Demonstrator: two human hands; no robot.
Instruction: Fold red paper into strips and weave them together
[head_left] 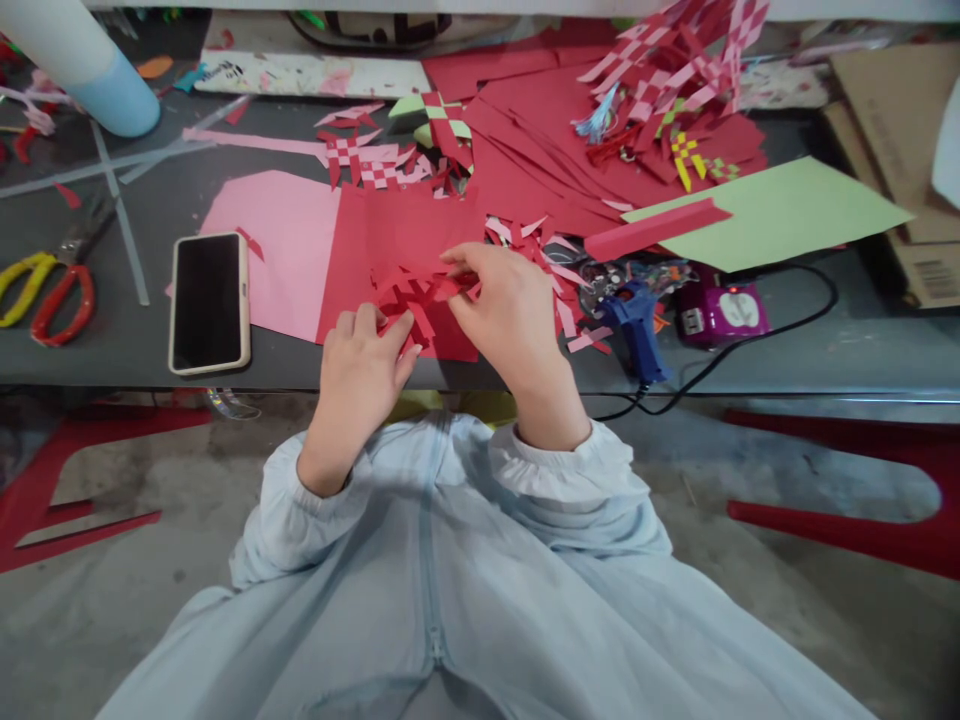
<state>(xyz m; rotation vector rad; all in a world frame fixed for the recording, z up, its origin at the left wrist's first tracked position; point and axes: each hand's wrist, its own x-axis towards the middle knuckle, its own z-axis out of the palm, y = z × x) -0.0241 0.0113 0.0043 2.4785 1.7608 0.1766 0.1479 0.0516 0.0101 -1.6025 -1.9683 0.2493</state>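
Red paper strips, some crossing one another, lie over a red paper sheet at the table's front. My left hand pinches the near left part of these strips between thumb and fingers. From the right, my right hand has thumb and forefinger closed on the far right end of the strips. How the strips are joined cannot be made out, since both are the same red. Under the red sheet's left side shows a pink paper sheet.
A phone and scissors lie to the left. On the right are a blue glue gun, its black cable, a purple box and a green sheet. Woven pink-and-red paper pieces are piled behind.
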